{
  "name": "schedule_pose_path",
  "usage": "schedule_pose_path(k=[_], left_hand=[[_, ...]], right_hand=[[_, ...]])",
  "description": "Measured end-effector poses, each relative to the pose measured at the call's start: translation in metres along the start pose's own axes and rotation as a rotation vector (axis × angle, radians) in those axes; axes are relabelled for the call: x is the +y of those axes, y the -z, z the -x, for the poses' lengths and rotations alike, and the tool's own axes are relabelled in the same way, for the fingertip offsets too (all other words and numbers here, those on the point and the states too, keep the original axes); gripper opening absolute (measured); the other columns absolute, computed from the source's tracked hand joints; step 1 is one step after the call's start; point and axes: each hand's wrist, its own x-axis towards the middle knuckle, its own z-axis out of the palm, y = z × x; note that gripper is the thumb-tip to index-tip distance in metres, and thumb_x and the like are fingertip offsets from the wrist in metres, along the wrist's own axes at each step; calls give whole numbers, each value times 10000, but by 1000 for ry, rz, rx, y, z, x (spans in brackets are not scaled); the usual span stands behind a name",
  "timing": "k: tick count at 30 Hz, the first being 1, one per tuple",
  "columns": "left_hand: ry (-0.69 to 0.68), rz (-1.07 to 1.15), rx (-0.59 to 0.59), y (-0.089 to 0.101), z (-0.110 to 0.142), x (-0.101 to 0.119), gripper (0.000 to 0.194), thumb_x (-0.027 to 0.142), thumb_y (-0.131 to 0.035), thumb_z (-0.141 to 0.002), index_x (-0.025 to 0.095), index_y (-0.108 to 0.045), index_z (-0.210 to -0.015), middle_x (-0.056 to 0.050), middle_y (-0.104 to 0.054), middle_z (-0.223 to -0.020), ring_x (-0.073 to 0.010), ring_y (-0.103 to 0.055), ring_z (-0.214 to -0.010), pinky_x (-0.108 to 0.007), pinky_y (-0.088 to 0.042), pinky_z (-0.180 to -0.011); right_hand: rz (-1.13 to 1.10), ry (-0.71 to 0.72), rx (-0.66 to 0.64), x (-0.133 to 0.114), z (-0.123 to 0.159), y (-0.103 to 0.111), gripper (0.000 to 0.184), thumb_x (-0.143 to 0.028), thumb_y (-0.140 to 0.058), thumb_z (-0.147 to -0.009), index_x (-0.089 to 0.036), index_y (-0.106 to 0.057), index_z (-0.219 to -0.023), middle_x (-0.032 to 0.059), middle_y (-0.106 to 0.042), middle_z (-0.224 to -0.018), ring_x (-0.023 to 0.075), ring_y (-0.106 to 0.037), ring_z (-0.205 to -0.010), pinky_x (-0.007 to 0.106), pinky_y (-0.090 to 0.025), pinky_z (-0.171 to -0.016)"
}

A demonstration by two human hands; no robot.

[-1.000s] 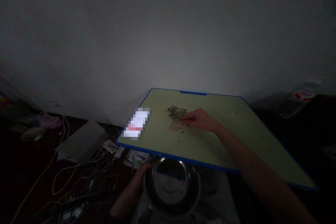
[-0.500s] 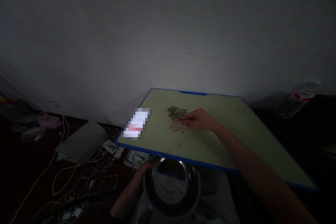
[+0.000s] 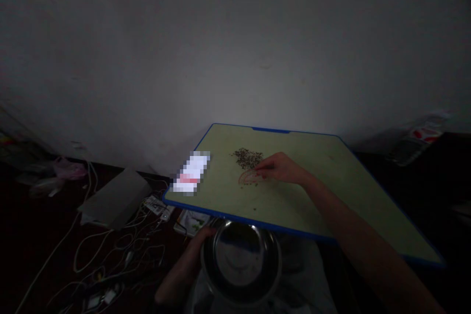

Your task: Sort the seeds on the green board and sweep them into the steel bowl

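Left of centre on the pale-green, blue-rimmed counter, I see the right hand, fingers pinched on the right end of a clear, red-marked, half-round protractor, its long axis roughly left to right. A heap of small dark grains lies just beyond, toward the far edge. Below the near edge, the farther left hand touches a round, shiny metal bowl; its grip I can't tell.

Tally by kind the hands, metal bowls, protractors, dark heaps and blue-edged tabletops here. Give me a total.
Hands: 2, left hand and right hand
Metal bowl: 1
Protractor: 1
Dark heap: 1, its bits too small to count singly
Blue-edged tabletop: 1
Total: 6
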Motion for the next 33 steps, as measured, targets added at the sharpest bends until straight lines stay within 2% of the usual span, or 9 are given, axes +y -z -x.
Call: schedule_pose_path(k=[7,17,25,28,33], left_hand=[[31,-30,72,3,-5,-5,185,299,-616,-739,140,-701,-696,-51,-739,-620,-209,-667,-629,-318,-474,-718],[39,-18,48,-10,9,5,165,269,-643,-736,135,-695,-655,-39,-727,-572,-198,-671,-598,-289,-479,-671],[2,-44,79,-3,1,-3,166,275,-619,-735,141,-697,-674,-26,-718,-558,-188,-643,-580,-296,-470,-663],[-20,-34,44,1,-4,-6,149,281,-638,-712,146,-694,-683,-16,-715,-582,-192,-642,-611,-301,-461,-682],[45,-12,44,-3,0,-3,178,294,-621,-729,152,-681,-641,-34,-723,-592,-201,-647,-601,-311,-456,-692]], right_hand=[[-9,-18,-17,-2,1,1,254,-279,-620,-776,-180,-764,-960,23,-721,-723,137,-600,-628,224,-413,-575],[-20,-1,-24,-4,2,2,239,-261,-616,-776,-186,-767,-945,11,-714,-697,130,-601,-610,220,-408,-565],[-65,-7,-24,0,2,1,234,-278,-626,-765,-195,-771,-929,18,-722,-699,143,-621,-619,227,-436,-569],[-67,0,-30,1,2,1,227,-279,-625,-763,-207,-772,-920,12,-726,-700,145,-626,-622,225,-435,-561],[-90,-2,-33,0,2,0,232,-294,-625,-765,-197,-771,-916,13,-724,-695,141,-618,-612,223,-429,-555]])
